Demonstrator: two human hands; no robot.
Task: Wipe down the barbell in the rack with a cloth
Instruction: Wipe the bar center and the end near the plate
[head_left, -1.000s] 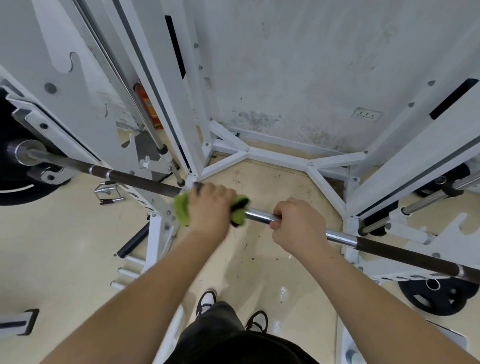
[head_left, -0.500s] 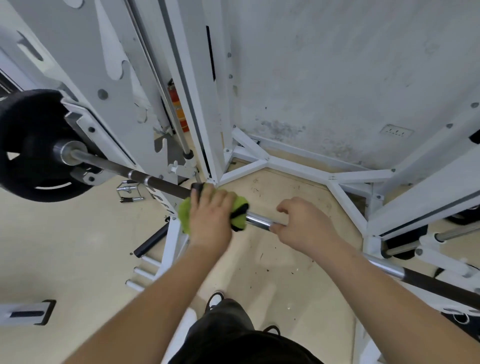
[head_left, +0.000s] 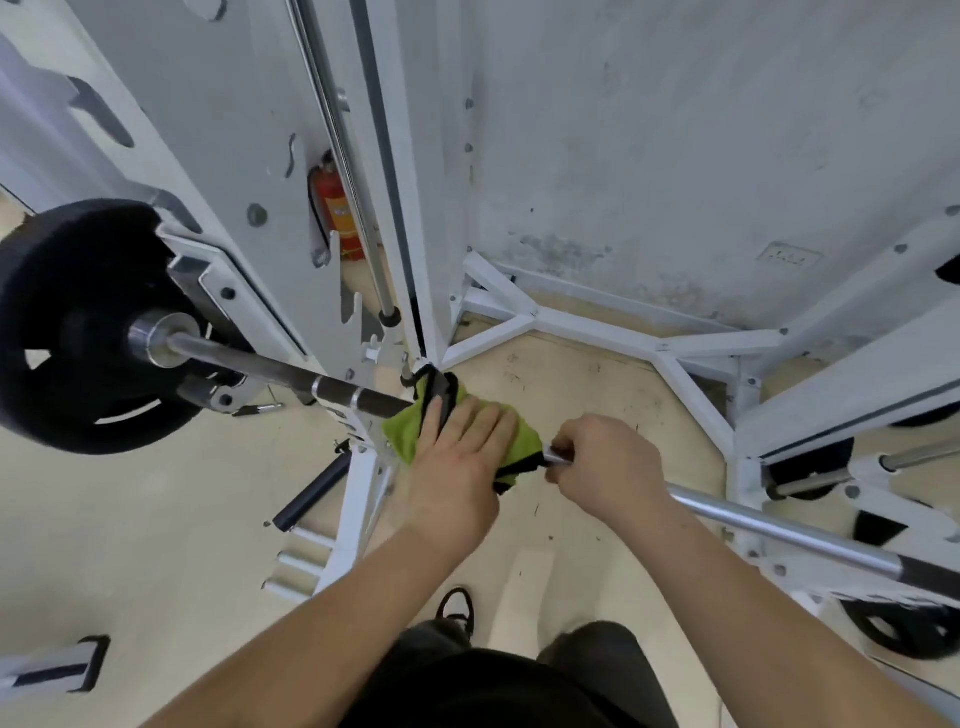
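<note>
Your left hand (head_left: 462, 457) has slid the cloth (head_left: 415, 431) along the barbell (head_left: 270, 366), closer to the big black plate (head_left: 78, 322) than it was a moment ago. Your fingers have also opened up: before they were curled around the bar, and now they lie flat and a little spread on top of the green cloth, pressing it down. The cloth is draped over the bar, with its black edge poking up at the far end.

Your right hand (head_left: 602, 467) sits just beside the cloth. Its fingers are curled tight around the shiny part of the bar. It looks like you hold on there so the bar does not roll or wobble while the other hand rubs.

The barbell rests across the white rack (head_left: 363, 499), running from the plate on your left down to the lower right. The cloth covers the spot where the dark part of the bar meets the shiny part.

Both your arms reach forward and down, almost straight. Your left wrist is bent back so the palm can push down. The dark stretch between the cloth and the plate probably gets wiped next.
</note>
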